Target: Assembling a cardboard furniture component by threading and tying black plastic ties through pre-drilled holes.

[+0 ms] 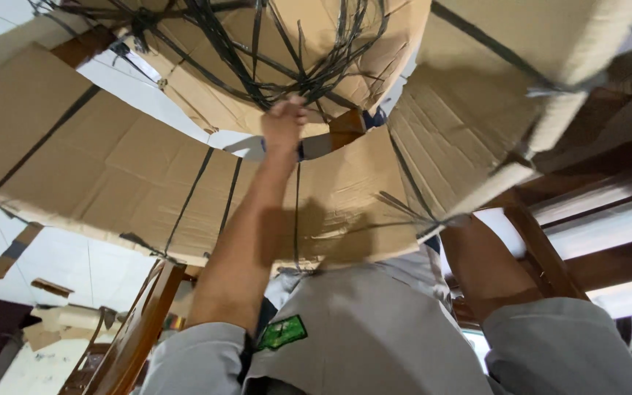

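Left hand (284,121) clenched on a tangle of black straps (287,66) against the cardboard (111,168) (to gather them, I'd guess), right hand hidden behind the cardboard, grip unknowable

A tangle of thin black plastic straps (287,55) spreads loosely over creased brown cardboard sheets (118,168), which lie flattened and overlapping, with single black bands running straight across several of the sheets.
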